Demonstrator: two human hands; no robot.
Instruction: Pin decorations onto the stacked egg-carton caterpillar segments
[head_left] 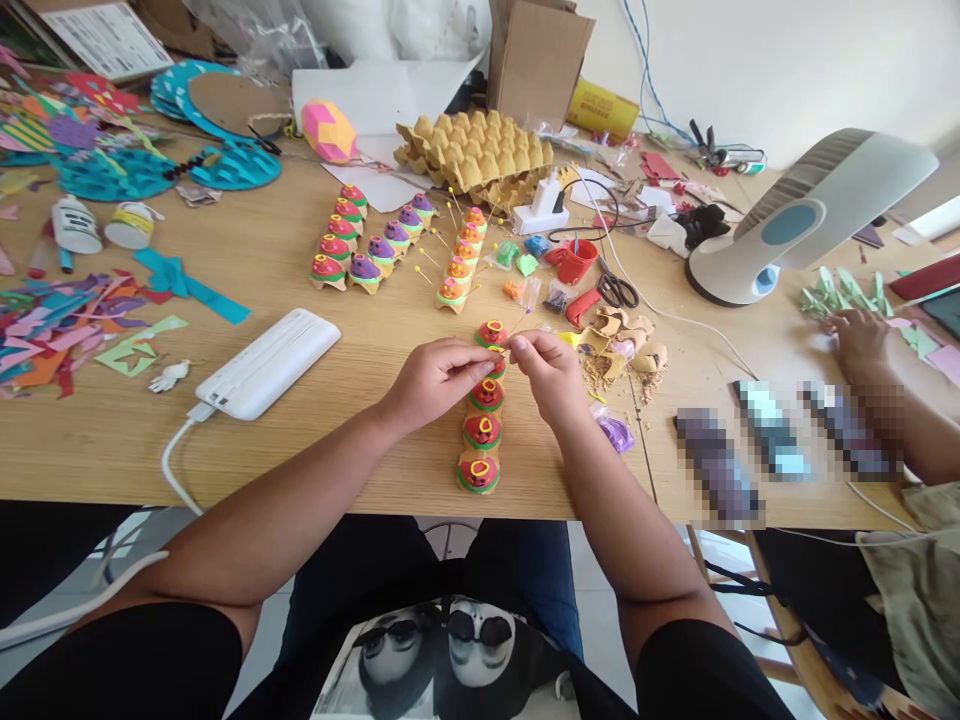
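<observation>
In front of me a strip of egg-carton cups (482, 432) runs away from the table edge. Its cups carry red clay tops with yellow clay loops, green rims and small dark face marks. Over its far part, my left hand (442, 380) is closed, thumb and fingers pinched together. Close beside it my right hand (547, 375) pinches thumb against finger at the same cup. A speck of yellow shows between the fingertips; what each hand grips is too small to make out. The hands partly hide the second-farthest cup.
Finished-looking red (339, 228), purple (395, 240) and orange (461, 262) cup strips stand farther back. A power bank (268, 365) lies left; scissors (617, 290), carton scraps (615, 345) and a fan (795, 220) are right. Another person's hand (859, 340) rests far right.
</observation>
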